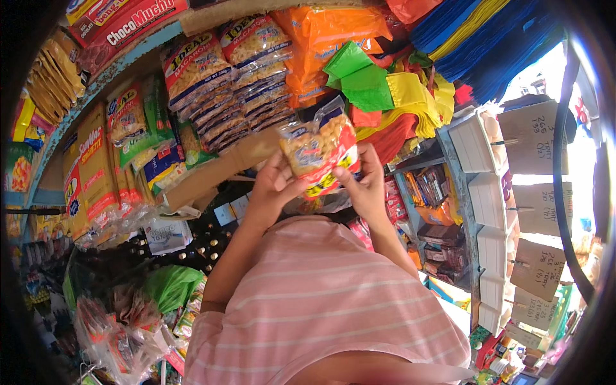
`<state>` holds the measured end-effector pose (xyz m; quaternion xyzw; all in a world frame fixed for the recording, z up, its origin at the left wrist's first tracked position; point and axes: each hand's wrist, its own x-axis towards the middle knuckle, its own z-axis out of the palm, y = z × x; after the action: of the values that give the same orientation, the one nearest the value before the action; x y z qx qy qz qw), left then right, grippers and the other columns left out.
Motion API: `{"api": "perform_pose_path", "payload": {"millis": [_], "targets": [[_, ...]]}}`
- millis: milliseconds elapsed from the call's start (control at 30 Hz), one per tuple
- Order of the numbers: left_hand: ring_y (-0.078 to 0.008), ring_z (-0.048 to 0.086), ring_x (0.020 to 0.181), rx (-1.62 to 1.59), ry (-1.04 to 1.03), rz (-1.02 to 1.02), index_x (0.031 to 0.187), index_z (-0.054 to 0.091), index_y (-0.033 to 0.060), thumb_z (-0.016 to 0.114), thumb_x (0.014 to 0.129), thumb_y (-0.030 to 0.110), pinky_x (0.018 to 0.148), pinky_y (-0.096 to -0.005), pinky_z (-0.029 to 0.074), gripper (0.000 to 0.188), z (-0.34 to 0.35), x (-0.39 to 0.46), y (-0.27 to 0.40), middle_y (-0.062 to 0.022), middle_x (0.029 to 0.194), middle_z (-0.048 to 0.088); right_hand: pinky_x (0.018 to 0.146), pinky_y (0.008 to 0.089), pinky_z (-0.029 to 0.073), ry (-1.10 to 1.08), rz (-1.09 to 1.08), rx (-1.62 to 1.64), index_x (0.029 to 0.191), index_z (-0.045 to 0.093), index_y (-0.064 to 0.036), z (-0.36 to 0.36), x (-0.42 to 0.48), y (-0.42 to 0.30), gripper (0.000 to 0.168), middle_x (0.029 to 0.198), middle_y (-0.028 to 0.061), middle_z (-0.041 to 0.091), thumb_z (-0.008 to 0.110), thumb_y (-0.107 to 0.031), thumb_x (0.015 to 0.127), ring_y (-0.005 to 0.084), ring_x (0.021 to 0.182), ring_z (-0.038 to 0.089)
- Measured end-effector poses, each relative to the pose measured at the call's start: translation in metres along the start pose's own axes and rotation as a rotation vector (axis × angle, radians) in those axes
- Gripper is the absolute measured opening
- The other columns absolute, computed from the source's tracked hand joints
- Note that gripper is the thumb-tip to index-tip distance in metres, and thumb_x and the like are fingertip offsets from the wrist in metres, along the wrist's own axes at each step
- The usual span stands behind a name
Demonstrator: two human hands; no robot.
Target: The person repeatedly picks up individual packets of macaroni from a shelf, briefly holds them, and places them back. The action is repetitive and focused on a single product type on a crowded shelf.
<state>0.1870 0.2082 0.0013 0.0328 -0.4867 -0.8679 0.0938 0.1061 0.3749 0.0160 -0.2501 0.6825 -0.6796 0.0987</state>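
Observation:
A clear plastic packet of Ideal macaroni (pixel 320 151), with a red, yellow and dark blue print, is held up in front of my chest. My left hand (pixel 275 185) supports its lower left edge, the thumb against the lower corner. On the other side my right hand (pixel 363 185) grips the packet, its thumb pressed on the printed front and the other fingers partly hidden. Just beyond are stacked macaroni packets (pixel 199 72) of the same brand on a shelf, behind a cardboard strip (pixel 224 168).
Spaghetti packs (pixel 96 163) stand at the left. Orange bags (pixel 327 43) and folded green plastic bags (pixel 361 77) lie ahead. White egg trays (pixel 479 139) with cardboard signs line the right. Bottles (pixel 207 252) and hanging plastic bags (pixel 115 332) are lower left.

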Motion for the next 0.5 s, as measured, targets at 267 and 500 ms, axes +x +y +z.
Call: {"api": "perform_pose_path", "payload": {"millis": [267,500], "targets": [[-0.0134,0.06,0.1,0.176,-0.015,0.067,0.117,0.055,-0.0017,0.071,0.082,0.006,0.091,-0.0287,0.046,0.039,0.003,-0.002,0.011,-0.007,0.109,0.064,0.084,0.025,0.043,-0.041,0.025,0.112,0.108,0.049,0.0,0.002,0.016,-0.011,0.03,0.101,0.0048,0.059,0.068,-0.01,0.086,0.0091,0.093,0.054],[-0.0126,0.059,0.096,0.375,-0.035,-0.03,0.113,0.053,-0.002,0.074,0.082,0.013,0.086,-0.0283,0.048,0.041,-0.005,0.002,0.009,-0.0072,0.106,0.063,0.074,0.0234,0.041,-0.045,-0.003,0.133,0.092,0.056,0.001,0.008,0.02,-0.029,0.015,0.083,0.0002,0.056,0.065,-0.01,0.089,0.0059,0.081,0.05]]}}
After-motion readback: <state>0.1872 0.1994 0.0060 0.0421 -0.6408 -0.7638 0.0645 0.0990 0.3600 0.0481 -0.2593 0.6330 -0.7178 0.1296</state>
